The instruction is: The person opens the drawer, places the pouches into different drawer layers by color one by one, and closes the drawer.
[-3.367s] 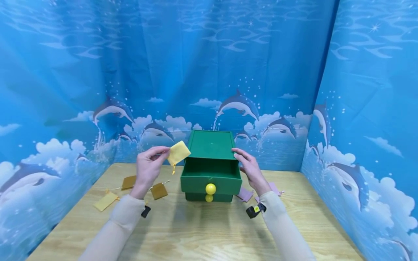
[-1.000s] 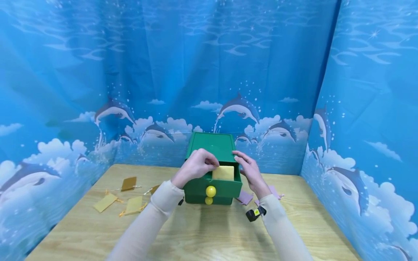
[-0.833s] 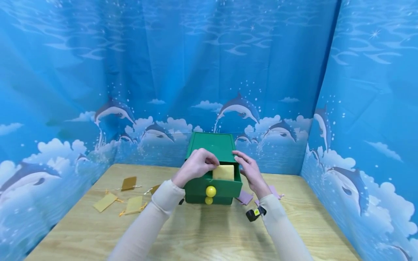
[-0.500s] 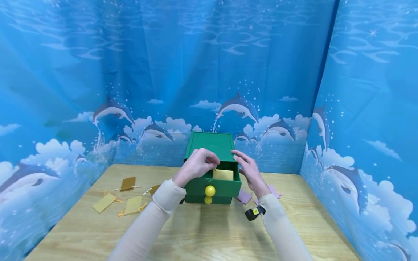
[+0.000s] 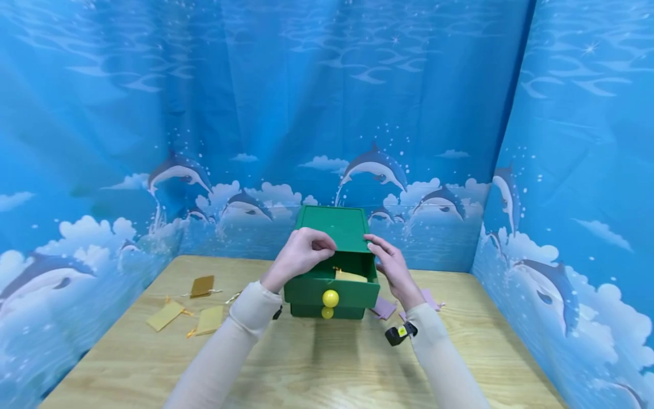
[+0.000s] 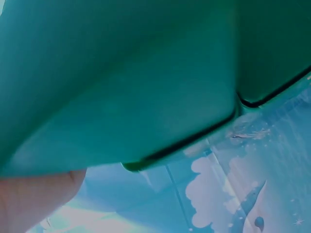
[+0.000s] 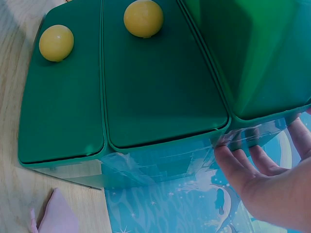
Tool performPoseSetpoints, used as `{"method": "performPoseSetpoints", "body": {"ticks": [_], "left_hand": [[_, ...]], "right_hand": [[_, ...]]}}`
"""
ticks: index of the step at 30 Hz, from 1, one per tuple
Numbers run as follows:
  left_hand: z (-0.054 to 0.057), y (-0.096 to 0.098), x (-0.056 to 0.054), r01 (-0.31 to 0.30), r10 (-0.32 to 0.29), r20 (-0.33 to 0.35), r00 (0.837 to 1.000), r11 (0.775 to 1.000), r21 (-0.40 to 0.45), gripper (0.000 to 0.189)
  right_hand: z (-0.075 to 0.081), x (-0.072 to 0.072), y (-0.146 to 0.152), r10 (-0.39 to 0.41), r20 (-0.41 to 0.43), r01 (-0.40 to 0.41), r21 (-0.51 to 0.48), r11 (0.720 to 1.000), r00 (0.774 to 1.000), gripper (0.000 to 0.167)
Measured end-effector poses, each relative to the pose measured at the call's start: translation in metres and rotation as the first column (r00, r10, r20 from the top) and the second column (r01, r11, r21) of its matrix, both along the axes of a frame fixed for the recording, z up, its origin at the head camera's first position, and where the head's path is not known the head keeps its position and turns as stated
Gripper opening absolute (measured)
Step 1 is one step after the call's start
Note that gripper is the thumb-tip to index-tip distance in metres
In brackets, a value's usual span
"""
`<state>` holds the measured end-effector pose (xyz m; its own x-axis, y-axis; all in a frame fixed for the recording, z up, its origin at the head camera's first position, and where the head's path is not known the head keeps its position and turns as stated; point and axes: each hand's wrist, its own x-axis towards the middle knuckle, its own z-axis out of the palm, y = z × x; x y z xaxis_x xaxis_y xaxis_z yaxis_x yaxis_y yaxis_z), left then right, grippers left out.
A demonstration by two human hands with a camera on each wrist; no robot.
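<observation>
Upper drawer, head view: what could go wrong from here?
Snag: the drawstring sticks up from the yellow pouch and might catch if the upper drawer shuts.
Pinch: the left hand is by the drawer opening; closing now could trap fingers.
Shift: the right hand touches only the side of the green cabinet, so a push might slide it.

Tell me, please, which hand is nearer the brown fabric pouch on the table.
Left. The left hand is right of the pouch, over the green plastic drawer; the right hand is farther right, at the drawer's right side.
</observation>
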<state>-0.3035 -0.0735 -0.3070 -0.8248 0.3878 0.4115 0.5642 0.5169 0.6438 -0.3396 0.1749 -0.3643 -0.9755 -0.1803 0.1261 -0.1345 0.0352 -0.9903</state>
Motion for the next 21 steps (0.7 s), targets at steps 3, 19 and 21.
{"method": "performPoseSetpoints", "body": {"ticks": [3, 19, 21], "left_hand": [[-0.002, -0.006, 0.000, -0.009, 0.009, -0.008, 1.000, 0.999, 0.038, 0.012], [-0.030, -0.049, 0.007, -0.007, -0.002, 0.026, 1.000, 0.941, 0.340, 0.016], [-0.031, -0.053, 0.007, -0.006, 0.002, 0.012, 1.000, 0.934, 0.356, 0.016]], "right_hand": [[-0.003, -0.002, 0.001, -0.018, -0.003, 0.018, -0.007, 1.000, 1.000, 0.047], [-0.004, -0.003, 0.000, -0.003, 0.006, 0.003, 0.001, 1.000, 1.000, 0.046], [-0.002, -0.002, 0.001, 0.003, 0.010, -0.003, 0.002, 1.000, 1.000, 0.045]]}}
